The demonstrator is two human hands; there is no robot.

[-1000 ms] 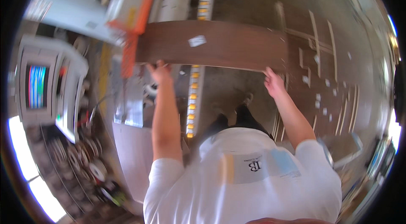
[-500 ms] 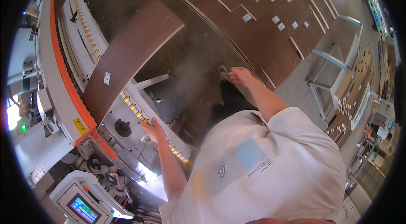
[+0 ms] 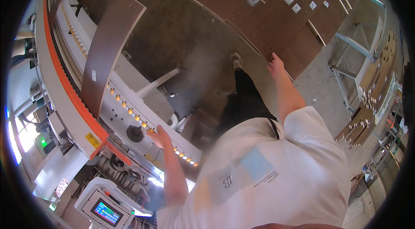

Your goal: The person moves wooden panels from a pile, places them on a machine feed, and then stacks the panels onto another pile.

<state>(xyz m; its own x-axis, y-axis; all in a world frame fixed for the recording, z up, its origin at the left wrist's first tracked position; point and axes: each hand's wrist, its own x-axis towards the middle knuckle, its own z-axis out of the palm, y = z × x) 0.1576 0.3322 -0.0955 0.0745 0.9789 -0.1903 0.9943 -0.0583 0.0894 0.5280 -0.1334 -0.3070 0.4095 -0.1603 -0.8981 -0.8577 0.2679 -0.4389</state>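
My left hand (image 3: 159, 137) rests on the machine's roller rail (image 3: 137, 118), among its small yellow rollers, with its fingers apart and nothing in them. Beyond it, a long brown panel (image 3: 108, 39) with a pale edge and a small white label lies across the rail. One end of this panel sits against the machine's orange-edged beam (image 3: 74, 95). My right hand (image 3: 276, 65) is stretched forward, fingers extended and holding nothing, at the near edge of the laid-out brown panels (image 3: 259, 26). Whether it touches them I cannot tell.
A control screen (image 3: 107, 211) stands at the lower left. A black knob (image 3: 135, 133) sits beside the rail. To the right are a grey metal frame (image 3: 352, 41) and stacked strips (image 3: 363, 116). A pale support leg (image 3: 158, 83) juts out over the floor.
My right hand has swung forward and right to the panels' edge. The long panel has slid a little farther along the machine. My left hand stays on the rail; the view has shifted.
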